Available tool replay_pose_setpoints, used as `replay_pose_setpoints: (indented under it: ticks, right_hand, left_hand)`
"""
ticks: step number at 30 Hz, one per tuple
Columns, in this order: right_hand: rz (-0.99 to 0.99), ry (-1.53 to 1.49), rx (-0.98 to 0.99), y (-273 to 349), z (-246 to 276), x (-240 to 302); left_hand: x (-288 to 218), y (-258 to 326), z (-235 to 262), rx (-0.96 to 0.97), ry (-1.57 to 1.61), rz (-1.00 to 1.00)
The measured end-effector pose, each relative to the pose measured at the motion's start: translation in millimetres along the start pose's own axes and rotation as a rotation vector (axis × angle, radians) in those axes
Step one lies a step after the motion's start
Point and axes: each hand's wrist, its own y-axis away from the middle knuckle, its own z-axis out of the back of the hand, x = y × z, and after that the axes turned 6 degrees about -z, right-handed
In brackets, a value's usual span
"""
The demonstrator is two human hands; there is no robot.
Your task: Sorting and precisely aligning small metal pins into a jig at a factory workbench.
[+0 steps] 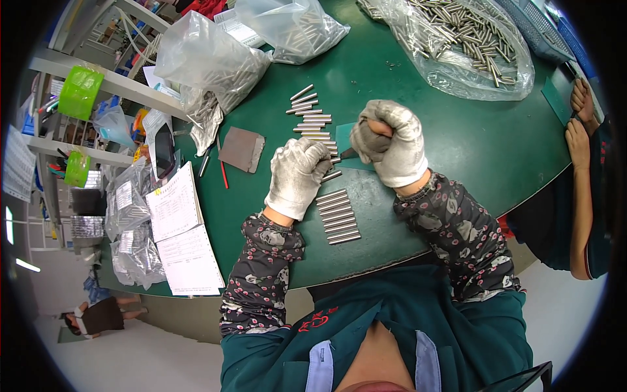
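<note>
"Where do I have room to move?"

"Your widest open stretch of the smooth green table (486, 153) runs from your right hand (392, 145) to the curved rim at the right of the frame. The near edge bows just in front of your body, below the centre."

"And my fingers?"

"Both your hands wear white-grey cloth gloves. Your left hand (297, 175) curls over the rods at the centre; you may be pinching one, I cannot tell. Your right is closed in a fist, a dark narrow piece (348, 154) showing beside it; whether you grip that is unclear."

"Count things for me."

"You have about eight silver metal rods (338, 217) grouped below your left hand, a staggered column of more (313, 119) above it, one brown square sheet (241, 149) left of that, and three clear plastic bags of rods: two upper left of centre (212, 62) (304, 32), one upper right (441, 81)."
</note>
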Motion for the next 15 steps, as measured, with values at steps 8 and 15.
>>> replay_pose_setpoints:
  ticks: [8,15]
  right_hand:
    - [-0.025,-0.001,-0.010,-0.5,0.2,0.4]
    - [-0.044,0.023,0.030,1.3,-0.5,3.0]
  left_hand:
    - [0.7,1.1,-0.5,-0.001,-0.014,0.010]
    - [-0.1,0.8,-1.0,-0.001,-0.012,0.008]
